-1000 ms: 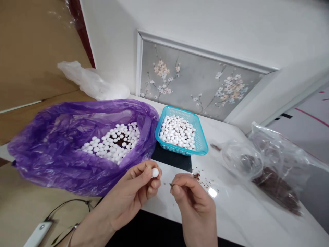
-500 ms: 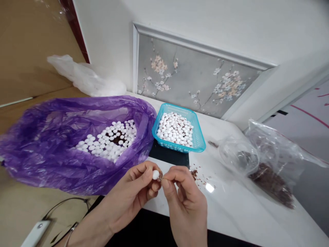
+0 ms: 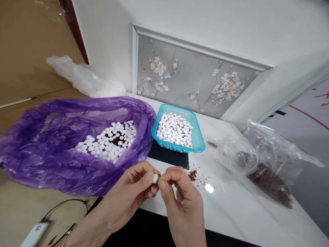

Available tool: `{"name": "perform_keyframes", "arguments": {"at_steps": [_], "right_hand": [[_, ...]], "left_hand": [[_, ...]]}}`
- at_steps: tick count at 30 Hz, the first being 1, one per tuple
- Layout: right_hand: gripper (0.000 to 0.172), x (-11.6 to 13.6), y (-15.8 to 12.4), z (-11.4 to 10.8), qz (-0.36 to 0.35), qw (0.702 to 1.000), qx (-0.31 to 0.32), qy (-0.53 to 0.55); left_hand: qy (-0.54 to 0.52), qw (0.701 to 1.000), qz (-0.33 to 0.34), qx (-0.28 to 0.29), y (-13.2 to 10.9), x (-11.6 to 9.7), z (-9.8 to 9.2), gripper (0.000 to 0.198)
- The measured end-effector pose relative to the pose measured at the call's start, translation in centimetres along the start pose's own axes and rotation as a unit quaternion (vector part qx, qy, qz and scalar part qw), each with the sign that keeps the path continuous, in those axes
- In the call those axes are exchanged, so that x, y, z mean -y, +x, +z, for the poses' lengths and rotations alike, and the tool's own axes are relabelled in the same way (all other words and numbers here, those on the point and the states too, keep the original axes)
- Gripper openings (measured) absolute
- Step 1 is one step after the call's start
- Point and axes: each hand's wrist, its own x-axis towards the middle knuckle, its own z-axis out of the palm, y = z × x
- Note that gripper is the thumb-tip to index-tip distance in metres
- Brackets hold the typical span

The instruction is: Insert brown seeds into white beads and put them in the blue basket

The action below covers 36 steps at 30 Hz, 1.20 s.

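My left hand (image 3: 133, 195) pinches a small white bead (image 3: 155, 178) between thumb and fingertips. My right hand (image 3: 180, 199) is closed in a pinch, its fingertips pressed against that bead; what they hold is too small to make out. Both hands hover over the near edge of the white table (image 3: 231, 212). Behind them, an open purple plastic bag (image 3: 51, 151) holds several white beads (image 3: 110, 142). A turquoise basket (image 3: 197, 142) right of it is full of white beads too.
A clear plastic bag (image 3: 272, 161) with brown bits lies at the right. Brown crumbs (image 3: 193, 175) dot the table near my right hand. A white plastic bag (image 3: 84, 79) lies at the back left. A thin cable and a white device (image 3: 36, 233) lie at the lower left.
My right hand has moved left from a gap beside the bead until its fingertips touch it. The left hand has kept its hold on the bead.
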Motion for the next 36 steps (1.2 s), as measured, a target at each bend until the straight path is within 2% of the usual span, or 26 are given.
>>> {"name": "perform_keyframes", "arguments": {"at_steps": [8,16,20,23,26,28,31,34,36], "right_hand": [[0.007,-0.1,0.1,0.0,0.102,0.994,-0.003,0.029],[0.011,0.0,0.7,-0.2,0.12,0.99,0.025,0.067],[0.011,-0.8,0.8,-0.3,0.12,0.985,0.022,0.119],[0.008,-1.5,0.5,-0.8,0.083,0.988,-0.019,0.13],[0.011,-1.9,0.1,-1.7,0.039,0.995,-0.067,0.07],[0.013,-2.2,-0.2,-2.6,0.033,0.995,-0.089,0.025],[0.014,-2.7,-0.5,-4.8,0.038,0.988,-0.147,-0.026],[0.015,-3.2,-0.8,-7.5,0.045,0.969,-0.229,-0.083],[0.017,-3.5,-0.8,-9.1,0.053,0.956,-0.263,-0.122]], "left_hand": [[0.013,1.0,0.007,-0.027,-0.1,0.3,0.1,0.013],[0.034,0.997,0.034,-0.06,-0.2,0.3,0.5,0.011],[-0.016,0.998,0.01,-0.059,0.0,0.3,0.9,0.011],[-0.073,0.996,-0.021,-0.053,0.0,0.2,1.3,0.01],[-0.077,0.995,-0.02,-0.056,0.1,-0.2,1.5,0.011],[-0.059,0.996,-0.012,-0.061,0.1,-0.5,1.4,0.015],[-0.018,0.997,0.007,-0.073,0.4,-0.8,1.2,0.019],[0.016,0.994,0.019,-0.104,1.0,-1.0,0.9,0.017],[0.022,0.992,0.024,-0.118,1.5,-1.1,0.8,0.018]]}}
